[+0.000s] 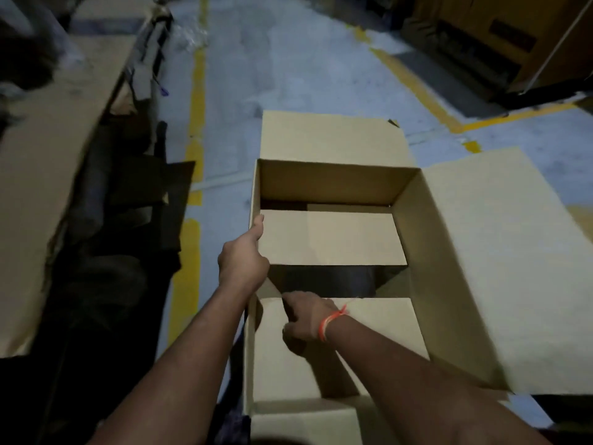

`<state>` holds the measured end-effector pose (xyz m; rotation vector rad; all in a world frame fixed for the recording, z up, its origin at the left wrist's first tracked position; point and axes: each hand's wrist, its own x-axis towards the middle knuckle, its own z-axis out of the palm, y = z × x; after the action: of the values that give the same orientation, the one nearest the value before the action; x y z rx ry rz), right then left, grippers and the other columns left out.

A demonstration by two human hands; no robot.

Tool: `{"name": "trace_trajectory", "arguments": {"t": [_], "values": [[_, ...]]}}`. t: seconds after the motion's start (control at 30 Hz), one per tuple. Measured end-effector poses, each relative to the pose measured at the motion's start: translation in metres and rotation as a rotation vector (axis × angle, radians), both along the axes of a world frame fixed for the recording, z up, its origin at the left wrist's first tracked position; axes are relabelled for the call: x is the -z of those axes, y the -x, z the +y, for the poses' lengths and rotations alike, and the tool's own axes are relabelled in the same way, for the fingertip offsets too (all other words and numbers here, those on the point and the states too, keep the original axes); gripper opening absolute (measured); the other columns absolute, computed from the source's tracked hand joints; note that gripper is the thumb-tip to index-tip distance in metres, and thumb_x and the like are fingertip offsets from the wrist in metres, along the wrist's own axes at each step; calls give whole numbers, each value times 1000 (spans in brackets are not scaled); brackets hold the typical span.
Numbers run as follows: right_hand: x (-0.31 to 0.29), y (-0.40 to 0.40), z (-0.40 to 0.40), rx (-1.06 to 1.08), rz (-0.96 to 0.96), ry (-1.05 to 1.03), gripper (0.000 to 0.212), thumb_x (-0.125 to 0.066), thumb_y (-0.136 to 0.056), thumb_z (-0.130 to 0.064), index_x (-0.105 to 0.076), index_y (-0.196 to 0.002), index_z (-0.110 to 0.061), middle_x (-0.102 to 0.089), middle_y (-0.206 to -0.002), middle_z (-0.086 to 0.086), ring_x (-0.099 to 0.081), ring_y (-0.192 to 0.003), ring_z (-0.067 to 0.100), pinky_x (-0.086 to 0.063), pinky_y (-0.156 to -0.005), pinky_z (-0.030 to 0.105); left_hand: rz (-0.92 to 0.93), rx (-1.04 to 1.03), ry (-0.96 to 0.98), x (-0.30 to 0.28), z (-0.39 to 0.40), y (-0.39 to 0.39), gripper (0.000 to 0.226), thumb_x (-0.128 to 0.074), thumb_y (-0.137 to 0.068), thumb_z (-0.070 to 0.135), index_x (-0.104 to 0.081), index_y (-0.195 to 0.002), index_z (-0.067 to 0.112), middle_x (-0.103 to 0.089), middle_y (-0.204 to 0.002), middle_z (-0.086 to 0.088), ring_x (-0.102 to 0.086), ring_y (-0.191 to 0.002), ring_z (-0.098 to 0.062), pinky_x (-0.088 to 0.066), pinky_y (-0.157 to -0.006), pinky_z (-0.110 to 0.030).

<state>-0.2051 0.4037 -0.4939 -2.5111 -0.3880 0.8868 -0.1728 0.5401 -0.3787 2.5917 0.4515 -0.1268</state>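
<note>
A large open cardboard box [426, 239] stands on the floor in front of me, its outer flaps spread to the far side and to the right. Two inner flaps are folded down inside it, with a dark gap between them. My left hand [245, 258] grips the left edge of the farther inner flap [333, 239], thumb lying along the box's left wall. My right hand [306, 319], an orange thread round its wrist, holds the front edge of the nearer inner flap [369, 319], fingers curled over it into the gap.
The grey floor [288, 75] carries yellow painted lines. A long flat cardboard sheet [51, 155] lies on the left, with dark material [122, 239] heaped beside it. Yellow equipment [513, 36] stands at the far right.
</note>
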Motion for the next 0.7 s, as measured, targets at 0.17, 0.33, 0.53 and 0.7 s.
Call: {"name": "trace_trajectory", "arguments": {"t": [0.17,0.33,0.53,0.7], "values": [[-9,27,16,-173,175,191,86,-57,-86,-63,-25,-157,-27,-13,-167,4,-18,-151,38,-29,-115,64,-60,-71,16,-20,11,27,82,-61,-97,4,-27,-158,47,-61,-134,2,-42,-74,-5,-28,-46,-11],[-10,57,15,-276,614,353,95,-54,-66,-84,-46,-147,-35,-44,-154,4,-43,-138,35,-24,-116,57,-114,-96,98,-27,18,31,80,-61,-97,5,-29,-157,47,-61,-135,0,-52,-94,-15,-45,-64,-17],[-49,24,17,-81,-126,63,56,-61,-96,-35,-46,-147,-18,-53,-143,12,-52,-129,29,-47,-106,45,-91,-92,123,-26,20,24,84,-61,-95,2,-28,-156,49,-61,-137,-1,-47,-88,-14,-39,-60,-16],[-75,-40,25,152,-818,-71,58,-72,-84,-26,-47,-136,-20,-49,-127,3,-47,-114,20,-48,-93,34,-97,-109,159,-27,22,18,84,-60,-94,0,-31,-155,49,-61,-137,-2,-48,-89,-16,-42,-63,-18]]}}
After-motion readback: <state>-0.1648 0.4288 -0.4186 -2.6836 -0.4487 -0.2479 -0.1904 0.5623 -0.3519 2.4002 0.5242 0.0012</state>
